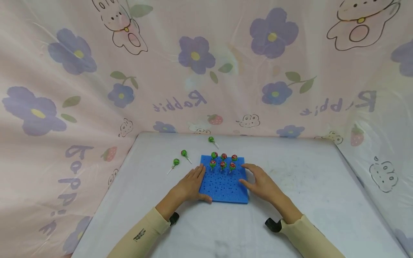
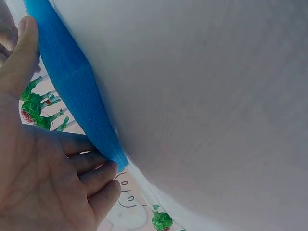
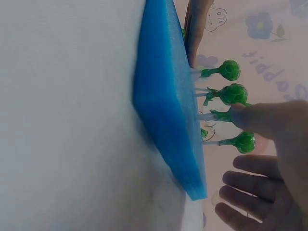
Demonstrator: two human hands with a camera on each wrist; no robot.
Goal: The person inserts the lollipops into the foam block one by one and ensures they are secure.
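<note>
A blue foam block (image 1: 222,186), dotted with small holes, lies flat on the table. Several green-and-red wrapped lollipops (image 1: 223,165) stand upright in its far half, in two rows, sticks down. My left hand (image 1: 190,184) rests along the block's left edge, fingers straight, the thumb by the near corner; in the left wrist view its fingertips meet the block's side (image 2: 77,79). My right hand (image 1: 262,182) is spread at the block's right edge, thumb and fingers apart and holding nothing. From the right wrist, its thumb overlaps one of the standing lollipops (image 3: 233,93).
Three loose lollipops lie on the white tabletop (image 1: 300,200): one (image 1: 211,139) behind the block, one (image 1: 184,153) and another (image 1: 176,162) to its left. A pink curtain (image 1: 226,82) with flowers and rabbits rises at the table's back and sides.
</note>
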